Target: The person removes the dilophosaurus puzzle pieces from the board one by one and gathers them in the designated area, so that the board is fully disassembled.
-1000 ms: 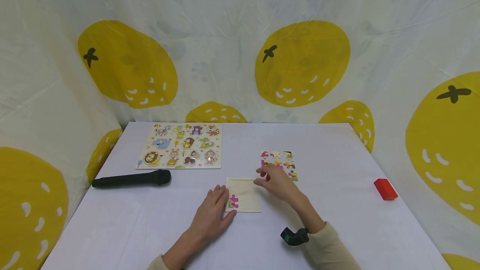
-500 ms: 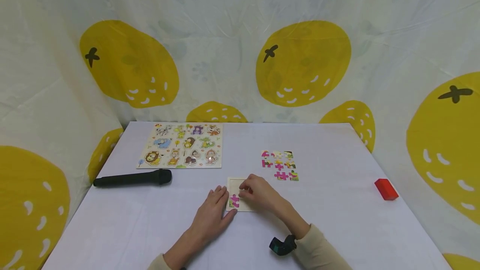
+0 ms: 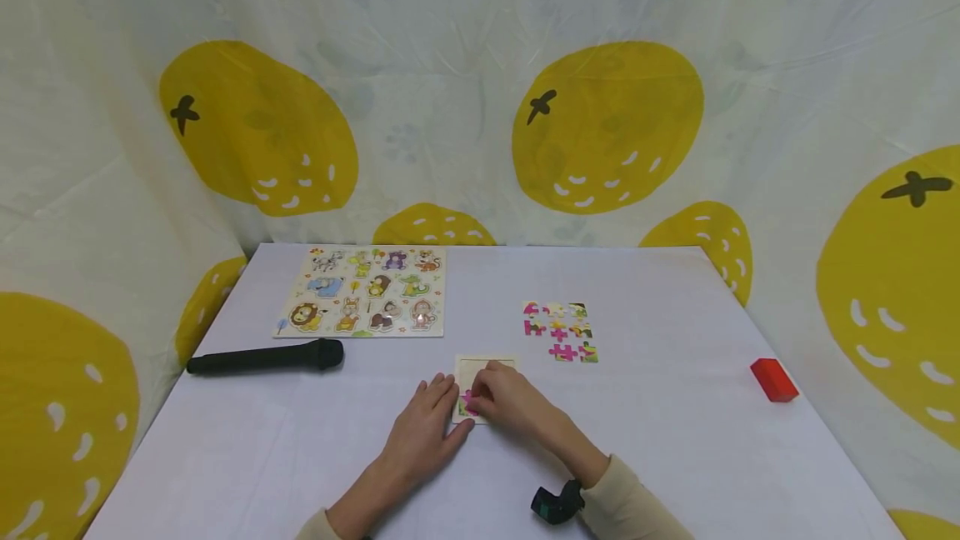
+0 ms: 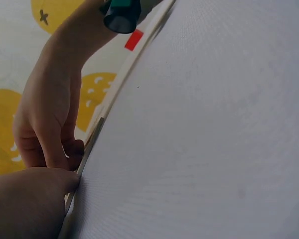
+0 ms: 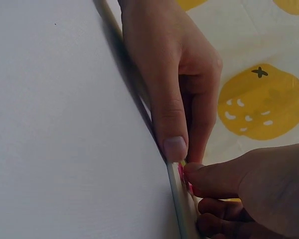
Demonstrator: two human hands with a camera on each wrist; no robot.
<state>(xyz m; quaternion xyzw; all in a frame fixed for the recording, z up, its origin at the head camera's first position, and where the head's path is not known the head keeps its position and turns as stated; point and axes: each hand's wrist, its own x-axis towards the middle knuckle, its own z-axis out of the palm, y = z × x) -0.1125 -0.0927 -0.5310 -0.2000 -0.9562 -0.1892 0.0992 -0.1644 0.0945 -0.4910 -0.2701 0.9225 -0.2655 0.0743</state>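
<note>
A small pale wooden puzzle tray [image 3: 498,359] lies on the table before me. A pink and green jigsaw piece [image 3: 464,409] sits in its lower left corner. My left hand [image 3: 422,430] rests along the tray's left edge, fingers fairly straight, with the thumb at the near edge. My right hand [image 3: 510,400] is over the tray with curled fingers, thumb and fingertips pinching the piece, partly hiding it. In the right wrist view a pink sliver of it shows by my right thumb [image 5: 214,179], close to the left thumb [image 5: 173,129].
Several loose jigsaw pieces [image 3: 558,330] lie in rows right of and beyond the tray. An animal puzzle board [image 3: 358,290] lies at the back left, with a black microphone [image 3: 262,357] in front of it. A red block [image 3: 774,380] sits near the right edge.
My right hand has moved left and toward me, from beside the loose pieces onto the piece in the tray's corner. My left hand has stayed at the tray's left edge.
</note>
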